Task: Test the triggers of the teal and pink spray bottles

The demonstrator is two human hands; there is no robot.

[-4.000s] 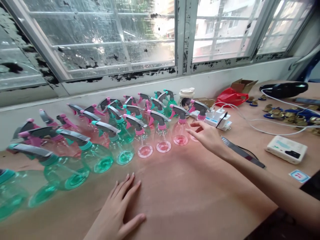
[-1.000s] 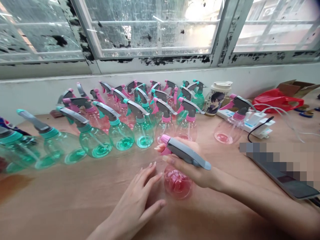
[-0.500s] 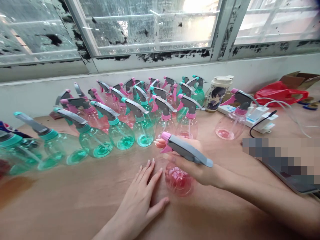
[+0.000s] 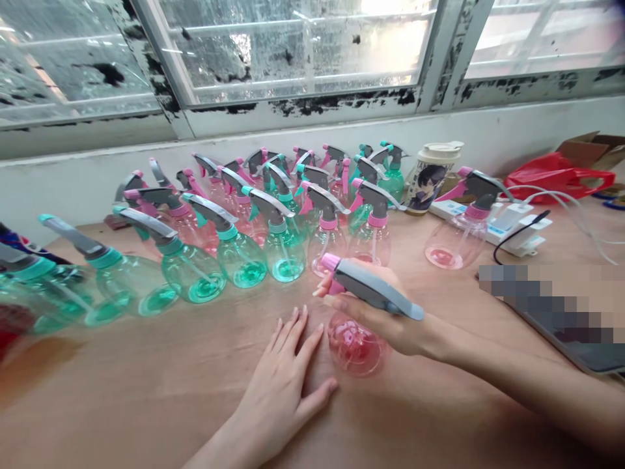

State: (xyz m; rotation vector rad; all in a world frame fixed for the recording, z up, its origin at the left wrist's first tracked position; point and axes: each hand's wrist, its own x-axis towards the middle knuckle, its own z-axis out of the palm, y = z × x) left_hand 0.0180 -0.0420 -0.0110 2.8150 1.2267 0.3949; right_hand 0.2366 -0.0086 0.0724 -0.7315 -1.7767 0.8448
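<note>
A pink spray bottle [image 4: 356, 348] with a grey and pink trigger head stands on the wooden table [image 4: 161, 397] in front of me. My right hand [image 4: 385, 316] is wrapped round its neck, below the head; part of the neck is hidden by the fingers. Just left of the bottle, my left hand [image 4: 283, 381] lies flat on the table with its fingers spread and nothing in it. Beyond both hands, a green spray bottle [image 4: 286, 257] and a clear pink spray bottle [image 4: 327, 241] stand in the front row of several more.
To the right is a lone pink spray bottle [image 4: 452, 244], beside a white power strip [image 4: 517, 234] with cables. A printed cup [image 4: 430, 179] and a red plastic bag [image 4: 556, 179] sit near the wall. A dark flat device [image 4: 551, 332], partly pixelated, lies at the right edge.
The whole view has shifted slightly, so everything sits a little further right and higher. My hands and the held spray bottle keep their places on the table.
</note>
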